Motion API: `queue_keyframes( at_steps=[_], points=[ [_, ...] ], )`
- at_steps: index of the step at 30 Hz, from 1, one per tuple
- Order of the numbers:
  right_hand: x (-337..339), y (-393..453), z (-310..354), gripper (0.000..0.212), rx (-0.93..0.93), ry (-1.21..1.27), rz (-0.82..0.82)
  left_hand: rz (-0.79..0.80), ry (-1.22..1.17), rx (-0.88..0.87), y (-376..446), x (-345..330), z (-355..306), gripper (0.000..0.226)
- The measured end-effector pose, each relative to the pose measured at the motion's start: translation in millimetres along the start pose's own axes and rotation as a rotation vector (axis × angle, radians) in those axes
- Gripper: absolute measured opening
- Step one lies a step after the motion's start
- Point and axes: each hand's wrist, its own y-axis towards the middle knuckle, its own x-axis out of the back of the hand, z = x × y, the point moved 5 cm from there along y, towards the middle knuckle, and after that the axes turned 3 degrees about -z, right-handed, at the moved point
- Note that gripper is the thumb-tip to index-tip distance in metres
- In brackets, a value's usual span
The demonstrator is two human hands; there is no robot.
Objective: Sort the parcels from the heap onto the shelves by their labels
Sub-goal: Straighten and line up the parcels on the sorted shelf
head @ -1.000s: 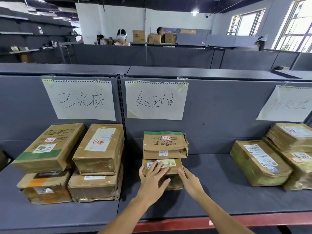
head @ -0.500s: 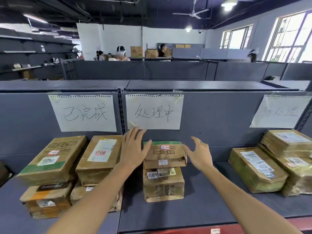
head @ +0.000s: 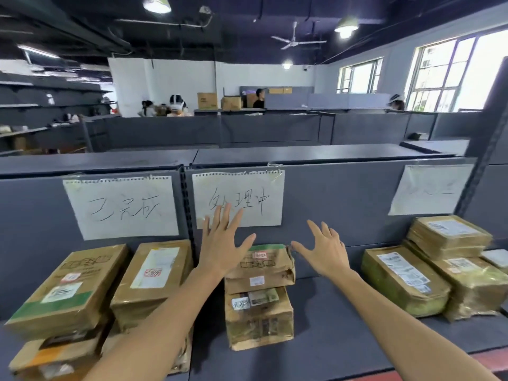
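Two brown parcels are stacked in the middle of the grey shelf: a top parcel with a green edge and a lower parcel with a handwritten sticker. They stand under the middle paper sign. My left hand hovers open above the stack's left side, fingers spread in front of the sign. My right hand is open to the right of the top parcel, touching nothing.
Under the left sign stand two stacks of brown parcels. Taped parcels lie under the right sign. A red shelf lip runs along the front. People work behind partitions far back.
Both hands let go of the lower middle parcel and rose above the stack, fingers spread. The view tilted upward.
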Motion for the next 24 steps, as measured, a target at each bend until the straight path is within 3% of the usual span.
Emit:
queue_keyframes(
  at_steps=[5,10,14,19,24],
  points=[
    [56.5,-14.3,-77.8,0.082,-0.119,-0.036,-0.098,0.022,-0.140,-0.132,35.0,-39.4,-100.0,0.100],
    [136.9,-57.6,-203.7,0.079,-0.279,-0.065,-0.243,0.073,-0.289,-0.317,48.8,-88.8,-253.1,0.113],
    [211.3,-111.0,-310.0,0.080,-0.429,-0.245,-0.268,0.159,-0.345,-0.433,46.0,-121.9,-385.6,0.102],
    [284.6,-180.3,-431.5,0.104,-0.615,-0.286,-0.389,0.177,-0.491,-0.587,24.8,-152.1,-540.9,0.094],
    [331.3,-249.8,-528.5,0.087,-0.812,-0.308,-0.393,0.232,-0.633,-0.704,-13.9,-177.4,-680.5,0.090]
  ],
)
